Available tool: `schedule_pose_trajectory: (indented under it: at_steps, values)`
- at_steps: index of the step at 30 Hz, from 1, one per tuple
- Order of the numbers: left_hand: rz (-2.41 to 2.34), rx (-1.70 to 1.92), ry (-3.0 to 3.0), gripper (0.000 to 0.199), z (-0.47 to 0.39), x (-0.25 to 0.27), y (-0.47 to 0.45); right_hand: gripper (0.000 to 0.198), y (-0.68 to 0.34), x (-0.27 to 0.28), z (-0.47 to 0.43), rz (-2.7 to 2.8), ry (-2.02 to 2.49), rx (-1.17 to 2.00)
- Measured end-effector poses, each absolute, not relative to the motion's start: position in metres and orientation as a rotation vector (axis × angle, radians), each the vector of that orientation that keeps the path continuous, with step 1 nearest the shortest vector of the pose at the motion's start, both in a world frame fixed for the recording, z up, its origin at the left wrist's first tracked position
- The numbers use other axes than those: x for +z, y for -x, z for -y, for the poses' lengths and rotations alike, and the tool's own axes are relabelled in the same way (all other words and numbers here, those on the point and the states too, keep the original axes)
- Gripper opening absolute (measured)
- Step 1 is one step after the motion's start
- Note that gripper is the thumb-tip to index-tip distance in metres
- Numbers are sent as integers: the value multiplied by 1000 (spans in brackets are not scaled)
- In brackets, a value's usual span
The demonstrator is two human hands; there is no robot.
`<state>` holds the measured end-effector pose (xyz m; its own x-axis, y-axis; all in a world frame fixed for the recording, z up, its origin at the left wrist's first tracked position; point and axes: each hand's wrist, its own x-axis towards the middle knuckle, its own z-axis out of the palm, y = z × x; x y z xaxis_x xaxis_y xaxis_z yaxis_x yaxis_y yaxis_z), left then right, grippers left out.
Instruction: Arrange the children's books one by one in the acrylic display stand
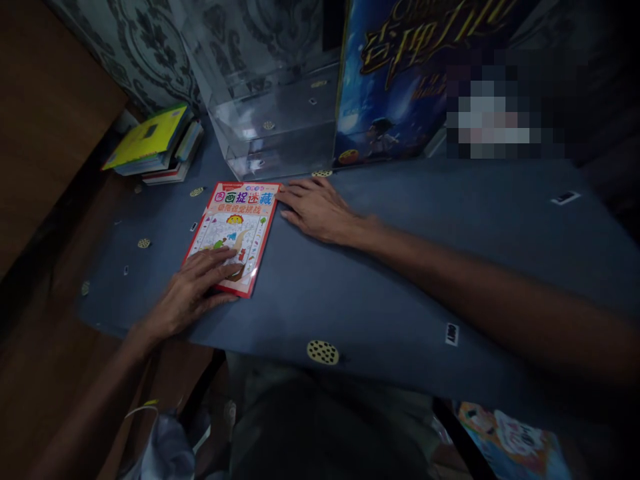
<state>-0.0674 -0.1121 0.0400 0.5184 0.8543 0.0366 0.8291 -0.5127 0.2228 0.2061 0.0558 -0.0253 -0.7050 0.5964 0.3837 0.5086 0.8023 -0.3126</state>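
A red-bordered children's picture book [245, 223] with colourful Chinese lettering lies closed, cover up, on the grey-blue table. My left hand [203, 283] rests over its lower left part, fingers stretched across the cover and the thumb along the bottom edge. At the book's upper right edge is my right hand [320, 210], palm down, its fingers extended and the fingertips touching or almost touching the edge. Neither hand grips the book.
A small stack of books [155, 143], yellow on top, sits at the table's far left. Behind my book stands a clear plastic rack [280, 120], with a large blue book [390, 87] upright on its right. Below the table's front edge are a bag [165, 447] and a colourful package [515, 440].
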Motion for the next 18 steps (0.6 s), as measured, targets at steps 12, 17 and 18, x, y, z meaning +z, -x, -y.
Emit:
schedule_pose_trajectory:
  at_steps: [12, 17, 18]
  values:
    - [-1438, 528, -2417, 32, 112, 32, 64, 42, -203, -22, -54, 2491, 832, 344]
    - [-1519, 646, -2251, 28, 115, 24, 61, 43, -187, -13, -18, 2366, 569, 616]
    - [-1514, 675, -2243, 26, 116, 23, 61, 43, -183, -11, -10, 2340, 504, 702]
